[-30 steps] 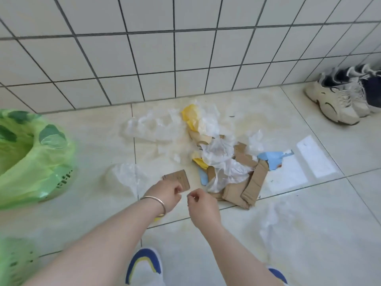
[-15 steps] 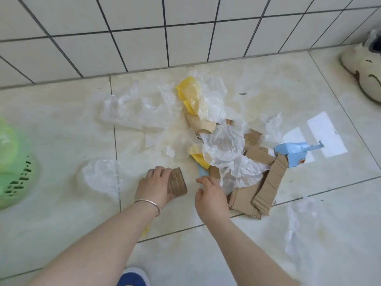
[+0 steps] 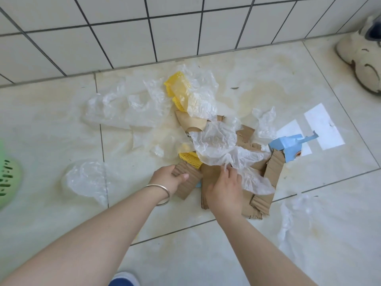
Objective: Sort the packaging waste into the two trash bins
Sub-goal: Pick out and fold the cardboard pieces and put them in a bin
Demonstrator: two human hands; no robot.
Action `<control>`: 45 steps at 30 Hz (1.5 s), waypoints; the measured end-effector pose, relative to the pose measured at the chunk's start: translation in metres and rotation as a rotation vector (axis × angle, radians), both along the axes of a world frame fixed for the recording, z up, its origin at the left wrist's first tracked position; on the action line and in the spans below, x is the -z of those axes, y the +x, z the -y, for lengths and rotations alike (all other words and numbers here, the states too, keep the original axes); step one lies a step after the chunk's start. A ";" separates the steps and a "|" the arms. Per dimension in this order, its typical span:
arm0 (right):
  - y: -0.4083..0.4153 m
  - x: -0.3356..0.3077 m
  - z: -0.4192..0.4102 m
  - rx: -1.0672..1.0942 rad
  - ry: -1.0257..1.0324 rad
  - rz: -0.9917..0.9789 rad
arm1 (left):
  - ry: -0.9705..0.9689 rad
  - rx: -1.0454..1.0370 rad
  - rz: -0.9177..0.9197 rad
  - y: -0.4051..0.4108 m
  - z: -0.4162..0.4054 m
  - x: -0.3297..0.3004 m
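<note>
A heap of packaging waste lies on the tiled floor: brown cardboard pieces (image 3: 257, 201), clear plastic film (image 3: 216, 141), yellow foam netting (image 3: 177, 89) and a blue carton scrap (image 3: 288, 145). My left hand (image 3: 167, 178), with a bracelet on its wrist, grips a small corrugated cardboard piece (image 3: 186, 186) at the heap's near left edge. My right hand (image 3: 226, 188) is at the heap beside it, fingers pinching the clear film where it lies over the cardboard. A green trash bin (image 3: 8, 178) shows only at the left edge.
More clear plastic bags lie loose: one left of my hands (image 3: 86, 180), a large one by the wall (image 3: 123, 106), another at the right (image 3: 292, 213). A beige shoe (image 3: 360, 56) sits at the top right. The tiled wall runs along the back.
Both hands have moved forward into the heap. My left hand still holds the small cardboard piece, now at the heap's edge. My right hand has taken hold of the clear film. The camera has tilted down.
</note>
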State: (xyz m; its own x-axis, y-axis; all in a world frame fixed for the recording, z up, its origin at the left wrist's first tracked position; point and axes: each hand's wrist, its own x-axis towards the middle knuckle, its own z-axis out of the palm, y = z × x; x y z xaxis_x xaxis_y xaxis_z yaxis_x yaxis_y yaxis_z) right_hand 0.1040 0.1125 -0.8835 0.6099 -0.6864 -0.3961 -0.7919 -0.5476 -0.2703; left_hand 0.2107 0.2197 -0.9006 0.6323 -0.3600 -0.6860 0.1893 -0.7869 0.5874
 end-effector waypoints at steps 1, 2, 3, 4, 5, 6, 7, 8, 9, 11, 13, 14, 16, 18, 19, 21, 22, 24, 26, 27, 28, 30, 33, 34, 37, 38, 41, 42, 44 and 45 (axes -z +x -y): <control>-0.002 0.000 0.003 0.007 -0.003 -0.019 | 0.001 -0.049 0.018 -0.002 0.006 0.000; -0.003 0.001 0.006 0.020 0.005 -0.042 | 0.015 -0.088 0.047 -0.004 0.011 0.001; -0.003 0.002 0.009 0.031 0.019 -0.067 | 0.038 -0.112 0.079 -0.006 0.016 0.001; -0.003 0.004 0.011 0.032 0.031 -0.095 | 0.067 -0.124 0.112 -0.008 0.021 0.001; -0.001 0.007 0.011 0.021 0.036 -0.122 | 0.091 -0.134 0.142 -0.010 0.024 0.002; 0.001 0.009 0.010 0.003 0.033 -0.154 | 0.105 -0.145 0.161 -0.011 0.027 0.002; 0.003 0.011 0.009 -0.014 0.026 -0.188 | 0.110 -0.158 0.167 -0.013 0.029 0.003; 0.005 0.012 0.006 -0.023 0.021 -0.221 | 0.109 -0.172 0.167 -0.014 0.030 0.004; 0.007 0.014 0.003 -0.029 0.018 -0.250 | 0.104 -0.188 0.165 -0.014 0.031 0.006; 0.010 0.019 -0.002 -0.056 0.000 -0.309 | 0.088 -0.221 0.157 -0.015 0.033 0.008; 0.012 0.022 -0.004 -0.075 -0.015 -0.358 | 0.075 -0.244 0.148 -0.017 0.033 0.009; 0.013 0.023 -0.003 -0.067 -0.014 -0.359 | 0.065 -0.253 0.141 -0.018 0.032 0.009; 0.015 0.020 -0.001 -0.042 0.020 -0.347 | 0.041 -0.271 0.134 -0.020 0.030 0.009; 0.016 0.018 0.001 -0.016 0.066 -0.314 | 0.026 -0.287 0.139 -0.023 0.027 0.006; 0.016 0.016 0.004 -0.011 0.077 -0.285 | 0.022 -0.300 0.142 -0.024 0.026 0.005; 0.014 0.008 0.012 0.020 0.092 -0.192 | 0.008 -0.336 0.128 -0.026 0.025 0.004; 0.012 0.003 0.017 0.069 0.121 -0.126 | -0.004 -0.353 0.115 -0.027 0.025 0.003; 0.007 -0.009 0.026 0.198 0.192 0.027 | -0.042 -0.373 0.090 -0.029 0.028 -0.002; 0.002 -0.021 0.033 0.338 0.260 0.159 | -0.098 -0.394 0.053 -0.031 0.032 -0.008; 0.000 -0.026 0.036 0.400 0.307 0.226 | -0.124 -0.406 0.027 -0.032 0.035 -0.011; -0.001 -0.030 0.039 0.458 0.363 0.296 | -0.148 -0.418 -0.001 -0.033 0.038 -0.015; -0.004 -0.035 0.045 0.545 0.490 0.407 | -0.192 -0.446 -0.037 -0.035 0.045 -0.018; -0.006 -0.037 0.050 0.592 0.643 0.458 | -0.228 -0.438 -0.082 -0.039 0.054 -0.020; -0.007 -0.036 0.049 0.592 0.681 0.458 | -0.226 -0.420 -0.086 -0.040 0.056 -0.021; -0.009 -0.030 0.042 0.609 0.765 0.452 | -0.243 -0.428 -0.118 -0.041 0.059 -0.024; -0.009 -0.028 0.040 0.594 0.763 0.426 | -0.243 -0.447 -0.136 -0.041 0.059 -0.025; -0.008 -0.024 0.037 0.455 0.771 0.289 | -0.251 -0.454 -0.159 -0.037 0.054 -0.021; -0.007 -0.024 0.037 0.404 0.780 0.241 | -0.244 -0.446 -0.165 -0.036 0.053 -0.019; -0.004 -0.021 0.037 0.389 0.788 0.194 | -0.219 -0.433 -0.177 -0.032 0.050 -0.015; -0.003 -0.017 0.037 0.434 0.801 0.191 | -0.206 -0.432 -0.177 -0.030 0.050 -0.014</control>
